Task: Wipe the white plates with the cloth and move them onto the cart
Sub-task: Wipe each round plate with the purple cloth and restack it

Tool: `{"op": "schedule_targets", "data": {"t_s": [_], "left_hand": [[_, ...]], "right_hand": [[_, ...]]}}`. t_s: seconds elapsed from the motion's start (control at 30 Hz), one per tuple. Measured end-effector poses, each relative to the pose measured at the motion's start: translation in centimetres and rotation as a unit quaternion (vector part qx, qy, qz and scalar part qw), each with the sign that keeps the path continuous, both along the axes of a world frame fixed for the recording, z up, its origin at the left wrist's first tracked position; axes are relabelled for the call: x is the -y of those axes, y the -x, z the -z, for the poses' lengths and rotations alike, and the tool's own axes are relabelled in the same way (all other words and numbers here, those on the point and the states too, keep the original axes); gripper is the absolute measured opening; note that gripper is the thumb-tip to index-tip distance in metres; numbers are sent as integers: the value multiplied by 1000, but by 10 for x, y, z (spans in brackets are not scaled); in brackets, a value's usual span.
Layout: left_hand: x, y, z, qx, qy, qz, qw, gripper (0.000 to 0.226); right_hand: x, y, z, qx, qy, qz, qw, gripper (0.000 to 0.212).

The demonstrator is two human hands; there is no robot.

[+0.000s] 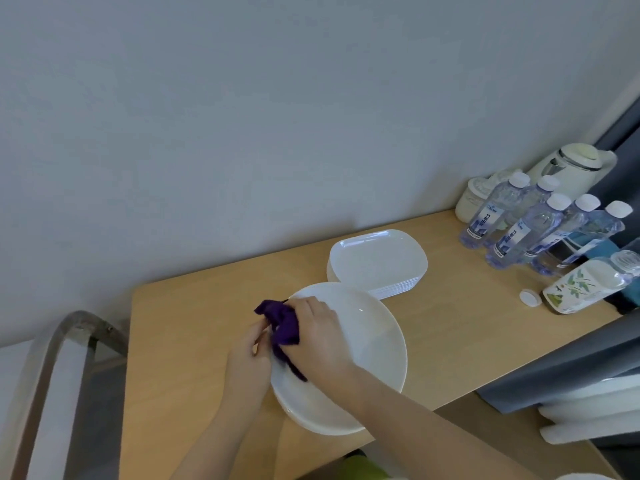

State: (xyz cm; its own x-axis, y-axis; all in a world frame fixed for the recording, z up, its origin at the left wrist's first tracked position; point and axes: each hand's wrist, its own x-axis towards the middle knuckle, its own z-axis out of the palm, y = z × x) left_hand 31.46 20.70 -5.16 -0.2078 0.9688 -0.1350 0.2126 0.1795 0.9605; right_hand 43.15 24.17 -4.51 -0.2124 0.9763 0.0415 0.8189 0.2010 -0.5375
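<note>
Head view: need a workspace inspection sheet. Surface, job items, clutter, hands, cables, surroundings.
Surface: wooden table against a grey wall.
Job's things: round white plates, stacked, at the table's near edge; rounded-square plate stack behind them; purple cloth on the top round plate.
Clutter: water bottles, white kettle, ceramic jar, printed bottle lying down, loose cap.
Hands: right hand grips the cloth; left hand grips the plate's left rim.
Cables: nothing seen.
Surroundings: metal cart frame left of the table.
</note>
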Motion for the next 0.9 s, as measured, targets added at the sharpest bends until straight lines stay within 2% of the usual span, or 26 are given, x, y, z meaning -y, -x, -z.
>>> {"op": "schedule_targets", "data": {"t_s": [0.07,0.1,0.23,0.33,0.6,0.67,0.73,0.83,0.9], "left_hand": [[-1,0,4,12,14,-7,1000,41],[0,0,5,20,19,-8,1000,43],[3,-3,3,32,10,-13,999,46],[5,-4,2,13,7,-12,1000,36],[7,-4,-5,1,21,-4,1000,42],[7,-4,-6,-5,25,8,1000,44],[8,-3,-7,-16,33,9,999,40],[7,0,-8,-47,55,3,997,34],[6,0,-9,-73,60,8,995,33]], "right_hand": [[15,1,-3,33,1,-25,999,14],[22,0,-3,47,5,-39,998,15],[54,-20,-6,71,42,-86,993,38],[67,-51,-9,100,49,-124,986,42],[33,-125,-29,291,-54,-122,947,41],[19,-136,-37,281,-79,-65,954,41],[8,-151,-40,222,-77,14,972,36],[-1,-172,-35,97,-9,133,986,16],[-3,-182,-24,80,29,163,983,9]]}}
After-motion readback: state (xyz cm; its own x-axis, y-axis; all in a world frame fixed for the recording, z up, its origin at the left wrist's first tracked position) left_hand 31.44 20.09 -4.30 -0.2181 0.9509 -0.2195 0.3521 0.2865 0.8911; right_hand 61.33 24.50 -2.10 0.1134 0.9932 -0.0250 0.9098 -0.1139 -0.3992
